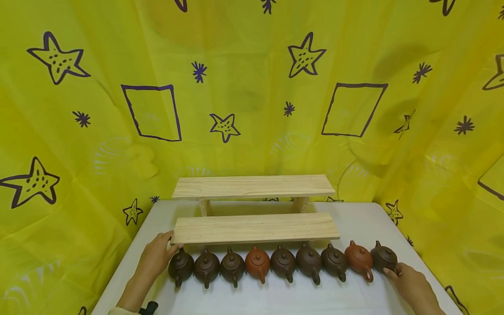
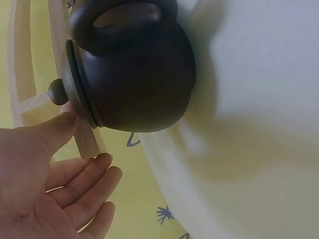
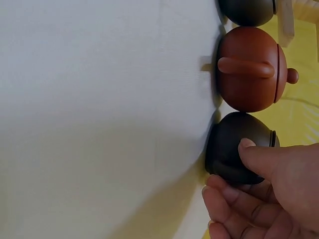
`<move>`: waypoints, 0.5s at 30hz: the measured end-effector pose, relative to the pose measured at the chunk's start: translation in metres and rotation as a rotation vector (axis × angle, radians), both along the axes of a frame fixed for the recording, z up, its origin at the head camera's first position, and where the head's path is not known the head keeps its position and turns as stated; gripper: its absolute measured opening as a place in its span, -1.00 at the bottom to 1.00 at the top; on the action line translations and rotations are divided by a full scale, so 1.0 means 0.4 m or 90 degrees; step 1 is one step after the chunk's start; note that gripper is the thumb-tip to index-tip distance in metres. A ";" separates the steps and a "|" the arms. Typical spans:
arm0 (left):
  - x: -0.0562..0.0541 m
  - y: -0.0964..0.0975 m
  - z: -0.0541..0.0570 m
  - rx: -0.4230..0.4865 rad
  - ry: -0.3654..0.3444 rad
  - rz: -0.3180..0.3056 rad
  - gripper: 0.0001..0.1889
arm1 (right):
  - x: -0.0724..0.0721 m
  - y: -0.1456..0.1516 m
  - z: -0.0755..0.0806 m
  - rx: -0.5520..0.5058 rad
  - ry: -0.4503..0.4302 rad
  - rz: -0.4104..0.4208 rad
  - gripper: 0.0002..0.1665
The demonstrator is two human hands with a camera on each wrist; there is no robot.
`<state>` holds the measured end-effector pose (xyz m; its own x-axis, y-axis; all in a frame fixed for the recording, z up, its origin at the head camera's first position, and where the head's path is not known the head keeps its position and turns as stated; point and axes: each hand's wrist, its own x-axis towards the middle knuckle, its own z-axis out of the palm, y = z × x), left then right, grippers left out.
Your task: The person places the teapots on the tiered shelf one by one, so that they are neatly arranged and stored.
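Nine small lidded teapots stand in a row on a white table (image 1: 236, 302), spouts toward a wooden stand and handles toward the person. Seven are dark brown; the fourth teapot (image 1: 257, 261) and the eighth teapot (image 1: 357, 257) from the left are reddish orange. The right hand (image 1: 411, 282) grips the dark rightmost teapot (image 1: 383, 257) at its handle side, thumb on one side, fingers beneath. The left hand (image 1: 157, 253) touches the left end of the stand's lower board (image 1: 256, 228), its fingers loosely extended, thumb just beside the dark leftmost teapot (image 1: 181, 263). An upper board (image 1: 252, 186) is behind, before a yellow curtain (image 1: 252, 52) printed with stars.
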<state>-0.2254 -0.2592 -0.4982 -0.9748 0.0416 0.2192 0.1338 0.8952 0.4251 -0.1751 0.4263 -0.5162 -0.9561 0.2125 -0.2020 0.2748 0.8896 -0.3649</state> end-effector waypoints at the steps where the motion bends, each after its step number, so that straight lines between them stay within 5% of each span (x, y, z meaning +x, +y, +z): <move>1: 0.000 -0.001 -0.001 0.000 0.001 0.000 -0.41 | 0.001 0.001 -0.003 -0.004 0.000 0.004 -0.54; 15: 0.000 -0.001 0.000 0.010 0.003 0.002 -0.43 | 0.003 0.000 -0.025 0.004 0.044 0.023 -0.53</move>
